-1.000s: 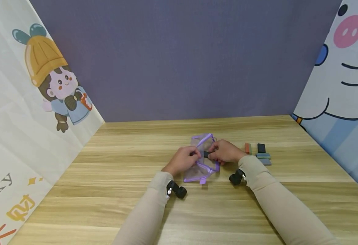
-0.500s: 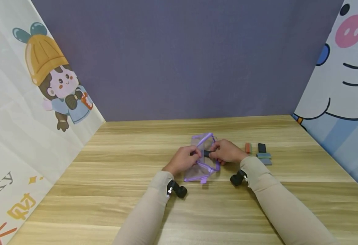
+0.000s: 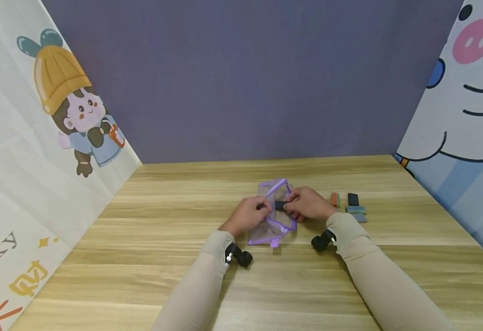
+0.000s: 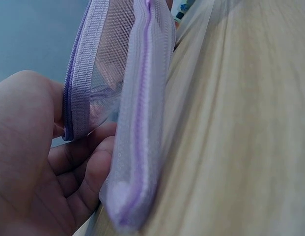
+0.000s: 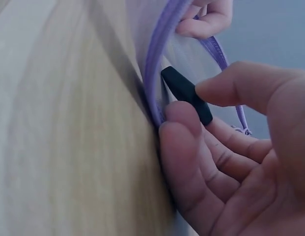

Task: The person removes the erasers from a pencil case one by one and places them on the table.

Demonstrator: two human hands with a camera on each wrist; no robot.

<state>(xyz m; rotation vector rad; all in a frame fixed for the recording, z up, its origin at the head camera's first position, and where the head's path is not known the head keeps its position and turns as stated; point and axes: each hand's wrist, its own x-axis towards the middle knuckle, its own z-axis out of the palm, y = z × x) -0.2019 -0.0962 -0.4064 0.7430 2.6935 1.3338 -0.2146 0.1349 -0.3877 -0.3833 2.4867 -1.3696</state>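
Observation:
A mesh zipper pouch (image 3: 261, 237) with purple trim lies on the table, its zipped mouth spread apart. On its left side my left hand (image 3: 244, 215) pinches the zipper edge (image 4: 79, 93) between thumb and fingers, as the left wrist view shows. My right hand (image 3: 309, 203) holds a small black block (image 5: 179, 84) between thumb and fingers at the pouch's opening. One end of that block points into the pouch. What the block is cannot be told; it looks flat, with bevelled ends.
Right of my right hand lie an orange-and-green block (image 3: 334, 199), another black block (image 3: 353, 199), a blue-green block (image 3: 355, 210) and a grey-blue block (image 3: 359, 218). A dark partition (image 3: 241, 82) stands along the back of the wooden table (image 3: 175, 202).
My right hand has shifted slightly away from me and to the right with the black block, whose angle has changed a little. The left hand stays on the pouch edge.

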